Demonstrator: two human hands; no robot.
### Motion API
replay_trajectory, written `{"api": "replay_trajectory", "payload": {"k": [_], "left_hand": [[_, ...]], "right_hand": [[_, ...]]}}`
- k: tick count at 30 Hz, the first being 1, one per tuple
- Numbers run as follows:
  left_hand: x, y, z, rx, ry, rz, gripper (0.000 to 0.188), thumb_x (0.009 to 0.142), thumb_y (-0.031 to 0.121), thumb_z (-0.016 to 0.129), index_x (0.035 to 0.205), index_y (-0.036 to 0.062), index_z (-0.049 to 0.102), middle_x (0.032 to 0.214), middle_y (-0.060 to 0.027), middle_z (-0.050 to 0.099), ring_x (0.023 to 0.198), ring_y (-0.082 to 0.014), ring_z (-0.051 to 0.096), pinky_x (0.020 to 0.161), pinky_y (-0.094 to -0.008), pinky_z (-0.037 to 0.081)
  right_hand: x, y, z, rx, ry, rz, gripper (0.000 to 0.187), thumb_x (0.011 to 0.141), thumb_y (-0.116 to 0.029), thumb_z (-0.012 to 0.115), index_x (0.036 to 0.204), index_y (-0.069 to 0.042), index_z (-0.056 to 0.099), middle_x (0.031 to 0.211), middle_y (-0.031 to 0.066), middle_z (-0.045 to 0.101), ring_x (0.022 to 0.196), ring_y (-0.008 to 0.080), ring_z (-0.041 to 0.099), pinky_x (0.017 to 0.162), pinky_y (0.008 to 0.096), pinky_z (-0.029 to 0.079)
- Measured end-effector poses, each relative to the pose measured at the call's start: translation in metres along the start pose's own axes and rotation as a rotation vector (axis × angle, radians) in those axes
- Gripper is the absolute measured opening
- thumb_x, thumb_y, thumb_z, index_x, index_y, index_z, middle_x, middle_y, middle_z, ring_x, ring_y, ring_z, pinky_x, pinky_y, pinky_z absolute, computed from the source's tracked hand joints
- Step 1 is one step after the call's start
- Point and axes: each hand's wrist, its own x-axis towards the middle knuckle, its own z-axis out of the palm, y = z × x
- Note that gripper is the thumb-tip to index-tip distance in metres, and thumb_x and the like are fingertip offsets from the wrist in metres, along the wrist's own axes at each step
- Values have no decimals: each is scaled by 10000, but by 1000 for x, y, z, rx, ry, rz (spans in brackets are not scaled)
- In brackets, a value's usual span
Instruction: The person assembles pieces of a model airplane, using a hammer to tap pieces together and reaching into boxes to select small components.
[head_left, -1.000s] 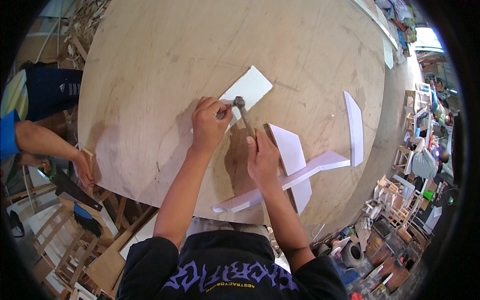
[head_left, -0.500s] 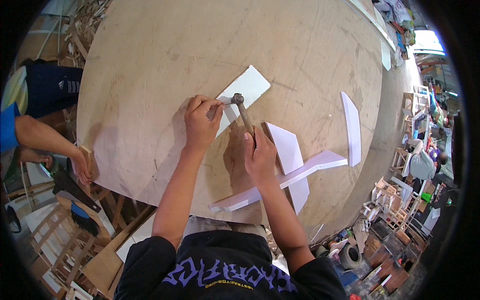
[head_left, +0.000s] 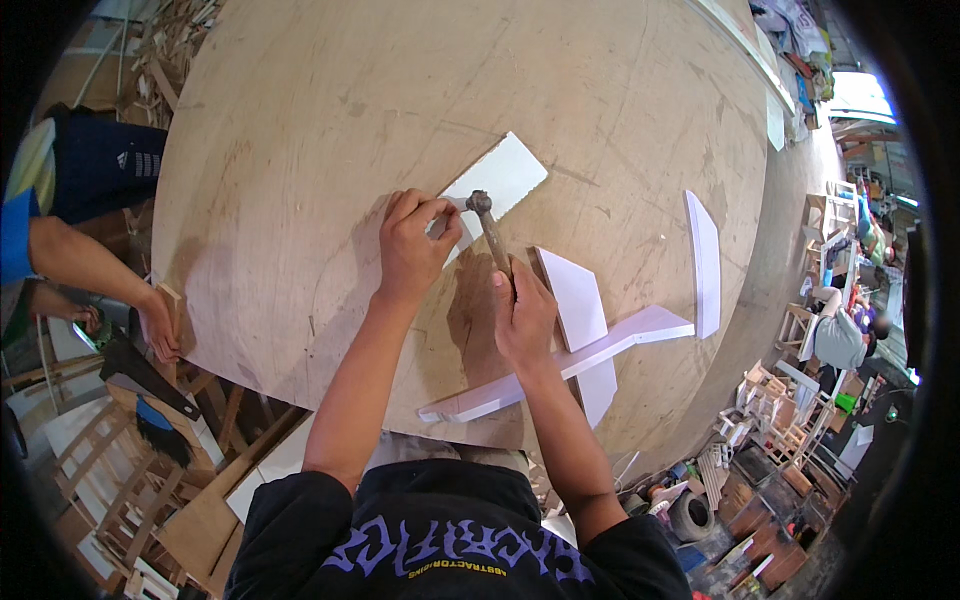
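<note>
My left hand is closed in a pinch on a thin nail-like piece at its fingertips, too small to make out well. Close beside those fingertips is the head of a hammer. Its wooden handle sits in my right hand, thumb along the grip. Beneath the hammer head lies a white rectangular board with rough edges, its near end partly covered by my left hand. Right of my right hand, a white angled board lies under a long bent white piece, which passes beneath my right forearm.
All this rests on a wide plywood tabletop. Another white curved piece lies near its right edge. At the left edge a co-worker's hand holds a wood block, beside a handsaw. Wooden frames and scrap crowd the floor around.
My hands and the hammer have shifted slightly right, and the white board appears slightly right too. Both grips stay the same.
</note>
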Motion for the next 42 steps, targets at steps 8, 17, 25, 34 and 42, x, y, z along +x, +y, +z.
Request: {"api": "replay_trajectory", "payload": {"k": [8, 17, 25, 34, 42], "left_hand": [[2, 2, 3, 4, 18, -26, 174, 743, -3, 845, 893, 52, 777, 859, -46, 678, 861, -243, 645, 786, -387, 530], [0, 2, 1, 21, 23, -20, 161, 745, -7, 840, 881, 49, 776, 843, -42, 676, 832, -242, 646, 780, -388, 526], [0, 6, 4, -14, 31, -65, 124, 765, 7, 839, 866, 47, 779, 843, -45, 682, 830, -246, 653, 782, -392, 528], [-1, 2, 3, 27, 60, -47, 126, 753, 23, 851, 851, 54, 780, 833, -43, 678, 814, -220, 649, 734, -380, 534], [0, 3, 6, 16, 56, -98, 131, 744, 12, 849, 845, 53, 778, 847, -38, 693, 815, -218, 660, 755, -376, 537]], "right_hand": [[3, 3, -3, -64, 19, -96, 314, 1077, -179, 646, 1274, 65, 653, 960, 236, 696, 826, 418, 693, 736, 441, 552], [3, -1, -2, -22, 16, -64, 319, 1079, -190, 644, 1252, 77, 655, 986, 261, 706, 861, 433, 709, 759, 446, 560], [0, 2, 0, 22, 47, -87, 298, 1074, -172, 645, 1238, 76, 660, 942, 245, 706, 814, 420, 695, 739, 427, 554], [1, -4, -4, -18, 8, -35, 276, 1050, -129, 672, 1236, 74, 654, 960, 233, 698, 809, 417, 691, 716, 442, 546], [7, 0, -6, 17, 57, -67, 246, 1064, -150, 652, 1209, 48, 665, 910, 238, 679, 767, 443, 662, 695, 451, 533]]}}
